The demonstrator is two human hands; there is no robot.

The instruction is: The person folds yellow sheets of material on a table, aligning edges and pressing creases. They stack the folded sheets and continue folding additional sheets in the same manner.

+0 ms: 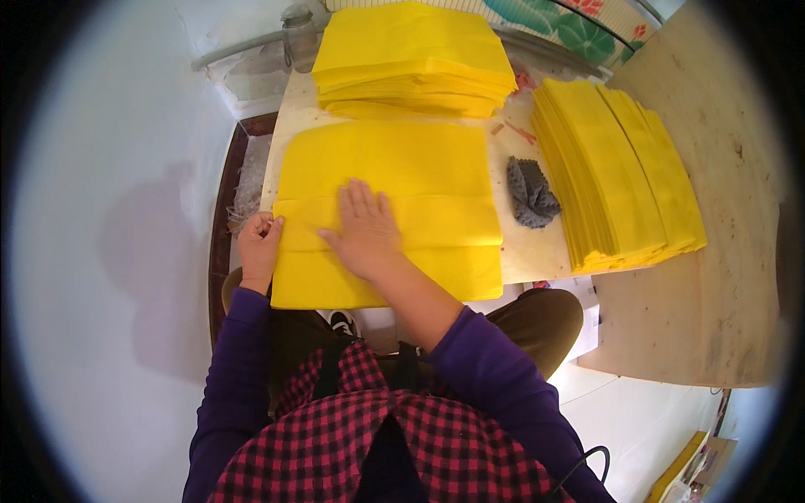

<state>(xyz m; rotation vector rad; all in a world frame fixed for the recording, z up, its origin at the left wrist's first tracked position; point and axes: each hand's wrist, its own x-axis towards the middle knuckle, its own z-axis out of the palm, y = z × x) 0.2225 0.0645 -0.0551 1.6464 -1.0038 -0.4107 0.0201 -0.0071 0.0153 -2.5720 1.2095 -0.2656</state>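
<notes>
A yellow fabric sheet (pixel 386 163) lies on the table in front of me, with crosswise fold lines and a folded band along its near part. My right hand (pixel 366 233) rests flat on its middle, fingers spread and pointing away from me. At the sheet's left edge, my left hand (pixel 261 243) has its thumb and fingers closed together in a pinch on the edge of the fabric. Whether it grips one layer or more is hidden by the fingers.
A tall stack of folded yellow fabric (pixel 415 59) stands at the back; another yellow stack (pixel 616 176) is at the right. Between them and the sheet lie a crumpled dark grey cloth (pixel 532 193) and small red scraps (pixel 521 132). A clear jar (pixel 298 38) stands at the back left.
</notes>
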